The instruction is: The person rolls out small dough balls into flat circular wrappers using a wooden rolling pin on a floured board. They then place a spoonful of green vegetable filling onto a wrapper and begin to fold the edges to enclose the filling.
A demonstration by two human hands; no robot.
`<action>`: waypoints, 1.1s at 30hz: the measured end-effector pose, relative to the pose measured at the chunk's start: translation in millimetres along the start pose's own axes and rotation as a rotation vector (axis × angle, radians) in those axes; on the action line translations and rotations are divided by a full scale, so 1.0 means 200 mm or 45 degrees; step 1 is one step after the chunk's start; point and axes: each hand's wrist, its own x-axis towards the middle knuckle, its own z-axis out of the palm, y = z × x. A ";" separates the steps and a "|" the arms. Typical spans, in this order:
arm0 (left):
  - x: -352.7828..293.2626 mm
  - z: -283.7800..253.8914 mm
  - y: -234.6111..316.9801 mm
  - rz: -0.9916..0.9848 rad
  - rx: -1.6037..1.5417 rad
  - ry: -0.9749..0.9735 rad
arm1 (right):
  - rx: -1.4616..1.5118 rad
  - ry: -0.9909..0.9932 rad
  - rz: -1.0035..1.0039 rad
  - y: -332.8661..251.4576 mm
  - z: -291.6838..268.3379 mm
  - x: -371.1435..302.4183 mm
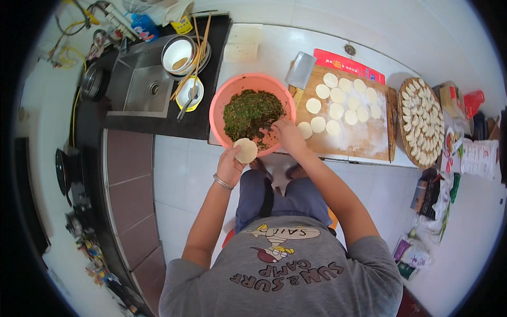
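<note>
My left hand (230, 165) holds a round dough wrapper (245, 150) flat in its palm at the near rim of a pink bowl (219, 103). The bowl is filled with chopped dark green filling (251, 112). My right hand (287, 133) reaches into the bowl's near right side, fingers closed on a thin utensil that dips into the filling; the utensil is mostly hidden. To the right lies a floured wooden board (364, 140) with several round wrappers (338, 110) on it.
A cleaver (301, 70) rests at the board's far left corner. A round woven tray (405, 127) of folded dumplings stands at the right. At the left are a sink (138, 79), a metal bowl (178, 54) and chopsticks (196, 55). Bags and packets (465, 153) crowd the far right.
</note>
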 end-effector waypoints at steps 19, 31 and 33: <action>0.36 -0.20 0.18 -0.141 0.149 -0.207 | -0.376 0.175 -0.227 0.06 -0.03 -0.03; 0.51 -0.28 0.35 -0.202 0.318 -0.373 | -0.163 0.100 -0.004 -0.09 0.29 -0.19; 0.53 -0.29 0.36 -0.215 0.323 -0.395 | -0.045 0.108 0.107 -0.11 0.29 -0.17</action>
